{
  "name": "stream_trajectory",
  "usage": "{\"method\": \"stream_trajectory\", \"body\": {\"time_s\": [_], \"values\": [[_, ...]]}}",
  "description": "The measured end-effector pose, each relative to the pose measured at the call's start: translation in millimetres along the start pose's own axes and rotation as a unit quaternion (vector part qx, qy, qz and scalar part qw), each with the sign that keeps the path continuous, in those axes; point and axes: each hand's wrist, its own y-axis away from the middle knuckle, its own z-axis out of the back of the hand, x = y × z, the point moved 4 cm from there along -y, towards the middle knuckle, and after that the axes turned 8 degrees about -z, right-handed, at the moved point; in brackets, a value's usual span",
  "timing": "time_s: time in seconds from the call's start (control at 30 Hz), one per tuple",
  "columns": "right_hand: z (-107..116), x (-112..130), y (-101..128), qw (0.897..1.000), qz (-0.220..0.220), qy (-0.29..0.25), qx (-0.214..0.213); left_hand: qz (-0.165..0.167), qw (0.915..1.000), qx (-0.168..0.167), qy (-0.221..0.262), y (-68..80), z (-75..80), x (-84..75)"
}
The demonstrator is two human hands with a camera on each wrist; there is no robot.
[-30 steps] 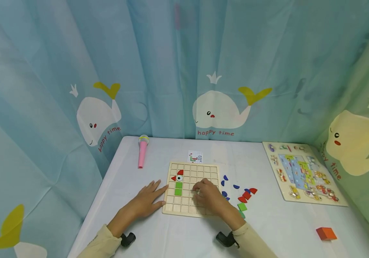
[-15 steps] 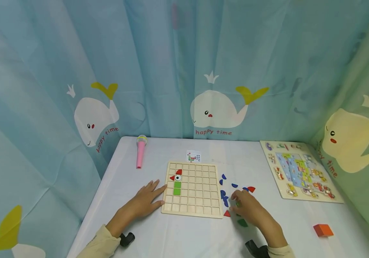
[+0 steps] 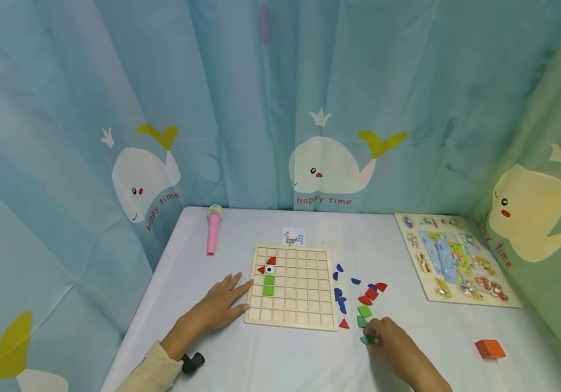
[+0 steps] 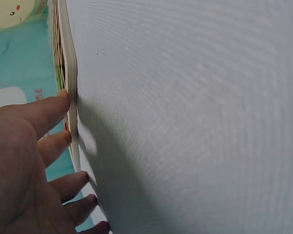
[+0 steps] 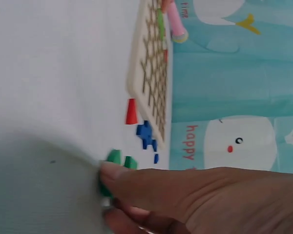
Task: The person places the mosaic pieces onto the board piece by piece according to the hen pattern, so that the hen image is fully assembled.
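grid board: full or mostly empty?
Mostly empty. The board holds only two red pieces, an eye piece and two green squares in its left columns; the other cells show bare wood.

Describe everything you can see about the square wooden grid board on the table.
The square wooden grid board is pale wood, divided into small square cells, lying flat on the white table. Most cells are bare; near its far-left corner sit two red pieces, a white eye piece and two green squares in a column. The left hand rests flat with fingertips against its left edge. Loose coloured pieces lie just right of it.
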Motion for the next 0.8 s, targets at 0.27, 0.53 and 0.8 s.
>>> {"method": "stream_trajectory", "body": {"time_s": [0.27,0.53,0.8], "values": [[-9.6,3.9,1.1,0.999,-0.003,-0.012,-0.034,-0.010,0.9999,-0.006,0.001,0.6,0.4,-0.8],[-11.8,9.9,5.4,0.998,0.022,-0.010,-0.064,-0.012,0.9999,-0.008,-0.001,0.0,1.4,-1.0],[5.5,34.7,7.0,0.984,0.114,-0.024,-0.135,-0.011,0.9999,-0.006,0.003,0.9,1.9,-3.0]]}}
